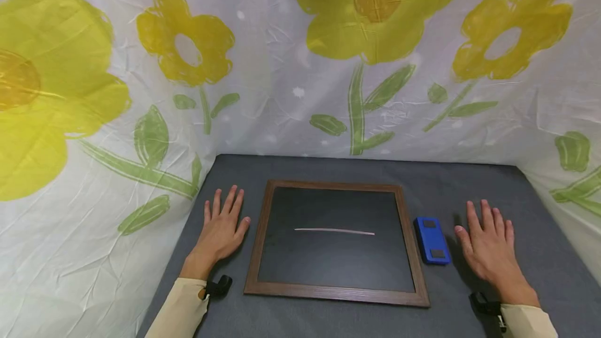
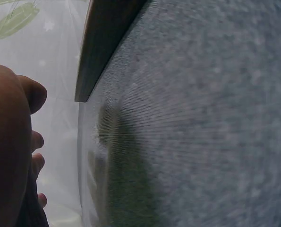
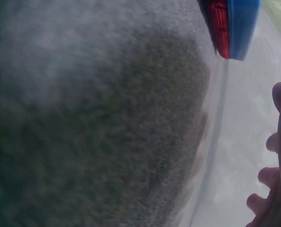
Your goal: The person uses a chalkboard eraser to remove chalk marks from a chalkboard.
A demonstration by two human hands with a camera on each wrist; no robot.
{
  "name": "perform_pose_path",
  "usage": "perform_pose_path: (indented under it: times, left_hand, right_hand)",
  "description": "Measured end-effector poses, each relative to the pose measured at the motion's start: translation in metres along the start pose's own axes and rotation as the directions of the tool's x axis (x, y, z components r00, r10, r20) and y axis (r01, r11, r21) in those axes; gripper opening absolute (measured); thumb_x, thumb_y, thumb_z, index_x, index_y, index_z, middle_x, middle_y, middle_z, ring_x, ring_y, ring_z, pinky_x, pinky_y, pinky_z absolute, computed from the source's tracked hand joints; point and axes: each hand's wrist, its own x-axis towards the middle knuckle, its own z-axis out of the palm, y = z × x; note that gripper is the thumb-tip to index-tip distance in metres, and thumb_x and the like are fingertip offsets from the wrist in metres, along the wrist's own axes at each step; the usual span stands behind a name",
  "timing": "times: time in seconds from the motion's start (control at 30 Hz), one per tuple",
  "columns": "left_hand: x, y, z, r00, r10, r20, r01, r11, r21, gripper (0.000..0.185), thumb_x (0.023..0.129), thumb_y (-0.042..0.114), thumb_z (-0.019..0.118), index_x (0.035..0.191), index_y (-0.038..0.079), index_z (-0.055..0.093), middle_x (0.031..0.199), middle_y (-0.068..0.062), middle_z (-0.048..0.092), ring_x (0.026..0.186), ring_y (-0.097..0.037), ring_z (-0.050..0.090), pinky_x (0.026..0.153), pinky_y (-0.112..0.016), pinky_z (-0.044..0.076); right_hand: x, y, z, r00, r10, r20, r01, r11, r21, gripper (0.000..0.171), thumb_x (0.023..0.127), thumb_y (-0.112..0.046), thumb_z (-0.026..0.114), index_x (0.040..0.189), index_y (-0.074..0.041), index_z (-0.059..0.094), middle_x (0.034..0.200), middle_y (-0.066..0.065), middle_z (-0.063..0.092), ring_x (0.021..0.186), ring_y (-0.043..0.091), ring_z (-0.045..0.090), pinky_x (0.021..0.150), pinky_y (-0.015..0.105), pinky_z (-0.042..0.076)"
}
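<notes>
A wood-framed chalkboard [image 1: 263, 233] lies flat in the middle of the grey felt table [image 1: 328, 168], with one white chalk line [image 1: 334, 231] drawn across it. A blue eraser [image 1: 432, 240] sits just right of the frame; in the right wrist view the eraser [image 3: 234, 26] shows a red underside. My left hand [image 1: 220, 228] rests flat on the felt left of the board, fingers straight and spread. My right hand [image 1: 488, 244] rests flat right of the eraser, holding nothing. The left wrist view shows the frame's edge [image 2: 102, 42] and my fingers [image 2: 17, 118].
A white cloth printed with yellow flowers [image 1: 188, 46] walls in the table at the back and both sides. Bare felt lies behind the board and in front of both hands.
</notes>
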Motion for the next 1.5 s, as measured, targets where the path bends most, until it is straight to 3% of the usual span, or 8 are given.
perform_pose_path:
  times: [0.2, 0.33, 0.57, 0.77, 0.9, 1.03, 1.2, 1.5]
  left_hand:
    - [0.0, 0.002, -0.001, 1.0, 0.017, -0.009, -0.017, 1.0, -0.009, 0.072, 0.115, 0.033, 0.05, 0.177, 0.01, 0.022, 0.185, -0.013, 0.015, 0.168, -0.055, 0.005, 0.129, -0.078, 0.003]
    - [-0.002, 0.007, 0.0, 0.997, 0.071, -0.039, -0.073, 0.996, -0.055, 0.069, 0.114, 0.027, 0.053, 0.175, 0.008, 0.027, 0.183, -0.013, 0.023, 0.166, -0.056, 0.014, 0.127, -0.08, 0.011]
    - [-0.007, 0.017, 0.004, 0.986, 0.167, -0.02, -0.168, 0.981, -0.1, 0.066, 0.114, 0.022, 0.056, 0.173, 0.006, 0.032, 0.182, -0.011, 0.028, 0.164, -0.055, 0.022, 0.128, -0.077, 0.018]
    - [-0.01, 0.025, 0.007, 0.974, 0.222, 0.04, -0.215, 0.968, -0.125, 0.069, 0.112, 0.021, 0.06, 0.174, 0.008, 0.031, 0.183, -0.009, 0.027, 0.164, -0.055, 0.025, 0.128, -0.075, 0.022]
    - [-0.015, 0.026, 0.008, 0.968, 0.244, 0.061, -0.234, 0.962, -0.143, 0.07, 0.111, 0.019, 0.062, 0.174, 0.008, 0.032, 0.182, -0.008, 0.028, 0.163, -0.054, 0.026, 0.128, -0.073, 0.025]
    - [-0.019, 0.025, 0.01, 0.96, 0.267, 0.085, -0.252, 0.955, -0.154, 0.068, 0.111, 0.019, 0.061, 0.173, 0.007, 0.033, 0.182, -0.009, 0.029, 0.163, -0.055, 0.028, 0.128, -0.073, 0.025]
    - [-0.018, 0.024, 0.013, 0.954, 0.283, 0.098, -0.262, 0.948, -0.181, 0.065, 0.112, 0.019, 0.058, 0.172, 0.007, 0.035, 0.181, -0.008, 0.03, 0.163, -0.055, 0.028, 0.129, -0.073, 0.021]
    - [-0.019, 0.022, 0.012, 0.958, 0.258, 0.126, -0.226, 0.948, -0.224, 0.067, 0.112, 0.018, 0.058, 0.173, 0.01, 0.033, 0.183, -0.005, 0.027, 0.166, -0.052, 0.022, 0.131, -0.073, 0.015]
  right_hand:
    - [0.007, -0.014, -0.003, 0.999, -0.015, -0.046, 0.017, 0.999, 0.04, 0.068, 0.119, -0.036, 0.036, 0.172, 0.004, 0.022, 0.174, 0.04, 0.016, 0.159, 0.066, 0.014, 0.126, 0.081, 0.003]
    - [0.011, -0.03, -0.005, 0.998, -0.011, -0.062, 0.018, 0.995, 0.099, 0.068, 0.117, -0.033, 0.046, 0.166, 0.012, 0.03, 0.166, 0.046, 0.028, 0.151, 0.07, 0.024, 0.121, 0.084, 0.015]
    - [0.003, -0.059, -0.009, 0.997, 0.039, 0.064, -0.05, 0.983, 0.179, 0.072, 0.114, -0.032, 0.056, 0.161, 0.018, 0.034, 0.16, 0.047, 0.035, 0.144, 0.07, 0.032, 0.11, 0.083, 0.031]
    - [0.002, -0.072, -0.009, 0.969, 0.119, 0.216, -0.149, 0.98, 0.13, 0.082, 0.114, -0.042, 0.056, 0.161, 0.021, 0.031, 0.159, 0.05, 0.032, 0.143, 0.071, 0.032, 0.111, 0.083, 0.034]
    - [0.004, -0.08, -0.006, 0.954, 0.149, 0.261, -0.179, 0.979, 0.095, 0.093, 0.11, -0.05, 0.061, 0.159, 0.024, 0.032, 0.155, 0.052, 0.036, 0.138, 0.072, 0.038, 0.106, 0.082, 0.042]
    - [0.004, -0.088, -0.001, 0.95, 0.184, 0.252, -0.207, 0.976, 0.068, 0.098, 0.105, -0.05, 0.07, 0.156, 0.025, 0.034, 0.143, 0.053, 0.045, 0.127, 0.07, 0.049, 0.095, 0.076, 0.052]
    - [0.004, -0.093, 0.002, 0.95, 0.242, 0.199, -0.261, 0.962, 0.076, 0.088, 0.101, -0.036, 0.076, 0.152, 0.026, 0.04, 0.13, 0.051, 0.051, 0.115, 0.064, 0.057, 0.089, 0.073, 0.055]
    - [0.006, -0.094, 0.002, 0.939, 0.277, 0.202, -0.301, 0.948, 0.105, 0.086, 0.101, -0.037, 0.075, 0.153, 0.023, 0.042, 0.129, 0.049, 0.052, 0.112, 0.061, 0.06, 0.088, 0.071, 0.055]
